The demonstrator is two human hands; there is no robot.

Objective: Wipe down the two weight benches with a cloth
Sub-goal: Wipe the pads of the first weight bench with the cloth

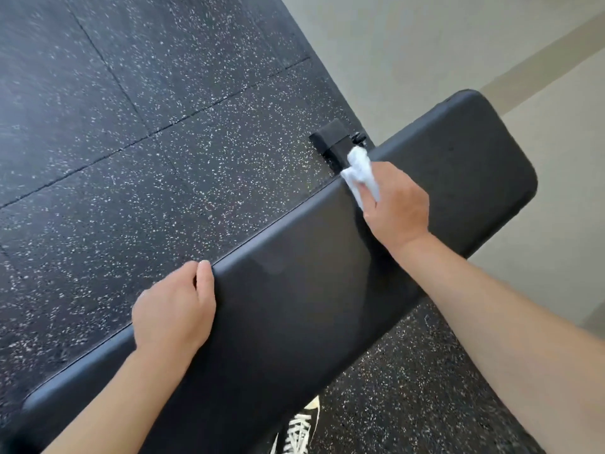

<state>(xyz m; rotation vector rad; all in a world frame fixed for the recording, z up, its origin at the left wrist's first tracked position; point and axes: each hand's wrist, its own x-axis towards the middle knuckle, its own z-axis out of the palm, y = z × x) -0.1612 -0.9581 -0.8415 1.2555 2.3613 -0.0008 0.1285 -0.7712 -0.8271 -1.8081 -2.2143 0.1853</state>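
Observation:
A long black padded weight bench (294, 290) runs diagonally from lower left to upper right. My right hand (397, 204) grips a crumpled white cloth (358, 172) and presses it against the pad's far edge, near the upper right end. My left hand (173, 309) rests on the far edge of the pad lower down, its fingers curled over the rim and the thumb on top. Only this one bench is in view.
Black rubber flooring with white speckles (131, 126) lies beyond and below the bench. A black metal frame foot (334, 142) sticks out past the cloth. A pale wall and skirting (458, 44) stand at upper right. A laced shoe (301, 427) shows under the bench.

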